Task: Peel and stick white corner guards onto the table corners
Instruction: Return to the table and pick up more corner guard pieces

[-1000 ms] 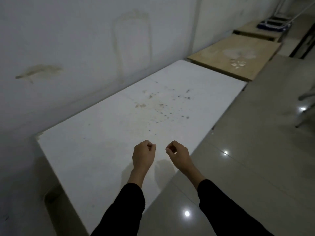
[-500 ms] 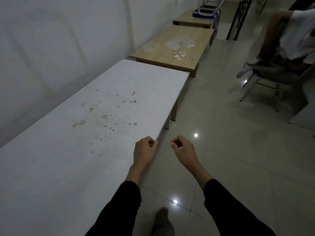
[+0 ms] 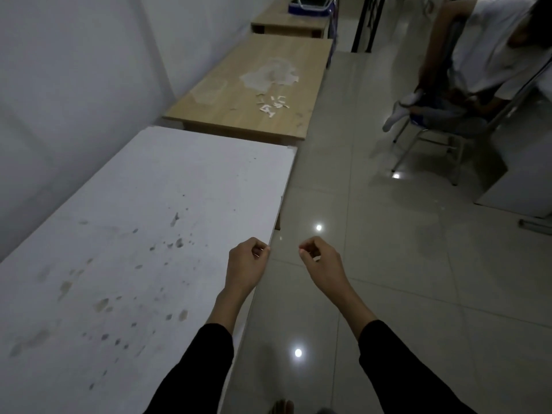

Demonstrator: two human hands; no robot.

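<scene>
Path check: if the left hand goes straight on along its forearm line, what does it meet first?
Likely nothing close. The line from the left hand runs along the floor-side edge of the white table toward its far corner, and beyond that lies the wooden table. The hand's height above the edge is unclear.

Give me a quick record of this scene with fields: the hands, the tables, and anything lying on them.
white table: against the wall, stained top
left hand: fingers curled, above the white table's floor-side edge
right hand: fingers curled, above the floor
held items: too small to tell
wooden table: beyond the white table, white scraps on top
</scene>
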